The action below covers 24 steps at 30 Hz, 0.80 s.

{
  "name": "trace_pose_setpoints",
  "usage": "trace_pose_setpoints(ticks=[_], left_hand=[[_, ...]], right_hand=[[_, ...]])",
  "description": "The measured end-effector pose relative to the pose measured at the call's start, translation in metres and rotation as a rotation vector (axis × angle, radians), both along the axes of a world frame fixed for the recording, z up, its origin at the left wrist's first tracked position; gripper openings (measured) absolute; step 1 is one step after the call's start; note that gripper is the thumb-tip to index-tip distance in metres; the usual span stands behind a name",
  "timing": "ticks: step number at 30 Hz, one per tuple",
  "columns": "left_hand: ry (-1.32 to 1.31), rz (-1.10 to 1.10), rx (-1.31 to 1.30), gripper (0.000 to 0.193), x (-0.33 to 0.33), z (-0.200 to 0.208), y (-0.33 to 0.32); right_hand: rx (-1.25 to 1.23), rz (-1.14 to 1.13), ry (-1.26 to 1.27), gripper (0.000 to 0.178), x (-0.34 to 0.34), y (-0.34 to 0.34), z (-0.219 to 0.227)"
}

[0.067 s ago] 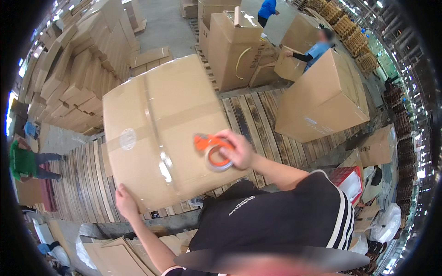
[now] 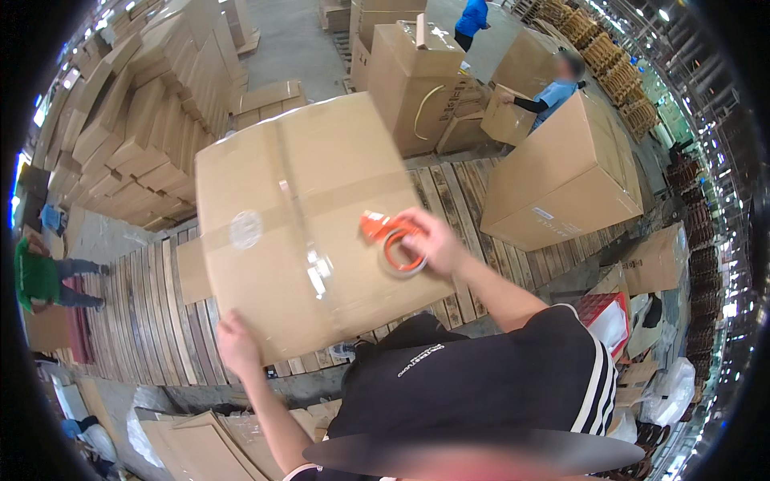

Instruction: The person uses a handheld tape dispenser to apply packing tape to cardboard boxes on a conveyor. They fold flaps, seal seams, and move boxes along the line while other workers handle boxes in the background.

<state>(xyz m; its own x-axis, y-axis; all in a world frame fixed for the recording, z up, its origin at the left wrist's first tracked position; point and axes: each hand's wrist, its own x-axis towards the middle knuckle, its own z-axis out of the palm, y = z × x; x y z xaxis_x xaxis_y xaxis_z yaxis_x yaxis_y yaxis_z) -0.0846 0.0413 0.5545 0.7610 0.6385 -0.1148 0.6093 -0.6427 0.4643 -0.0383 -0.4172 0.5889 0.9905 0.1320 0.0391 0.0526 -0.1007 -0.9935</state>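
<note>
A large taped cardboard box fills the middle of the view, with clear tape along its top seam and another band crossing it. At its near left corner, my left hand grips the edge, some of its fingers hidden by the box. Over the right part of the box top, my right hand is closed round an orange tape dispenser fitted with a roll of tape. Whether the dispenser touches the cardboard I cannot tell.
Wooden slats run beneath the box. Another large carton stands right, with a person in light blue behind it. Flattened cartons are stacked at left, near a person in green. A red crate sits at right.
The box has shifted to the right, and my left hand has moved along with it. My right hand and the tape dispenser have also moved right and slightly away from me.
</note>
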Motion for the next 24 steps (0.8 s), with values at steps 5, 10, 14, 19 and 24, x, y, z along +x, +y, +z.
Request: trace_pose_setpoints(ticks=[5,10,14,19,24], left_hand=[[-0.013,-0.136,-0.058,0.069,-0.013,0.038,-0.153],[-0.273,-0.653,-0.295,0.073,0.044,0.074,-0.211],[-0.06,-0.674,-0.886,0.069,0.047,0.051,-0.194],[-0.249,-0.316,-1.343,0.067,-0.075,-0.101,-0.151],[-0.305,1.009,-1.078,0.036,-0.324,-0.245,-0.161]], right_hand=[[0.158,-0.298,-0.224,0.049,0.055,-0.014,0.009],[0.194,-0.163,-0.256,0.056,0.16,0.019,0.111],[0.118,0.081,-0.427,0.054,0.251,0.112,0.126],[-0.395,0.205,-0.603,0.05,0.319,0.2,0.012],[-0.011,0.577,-0.291,0.062,0.313,0.117,-0.021]])
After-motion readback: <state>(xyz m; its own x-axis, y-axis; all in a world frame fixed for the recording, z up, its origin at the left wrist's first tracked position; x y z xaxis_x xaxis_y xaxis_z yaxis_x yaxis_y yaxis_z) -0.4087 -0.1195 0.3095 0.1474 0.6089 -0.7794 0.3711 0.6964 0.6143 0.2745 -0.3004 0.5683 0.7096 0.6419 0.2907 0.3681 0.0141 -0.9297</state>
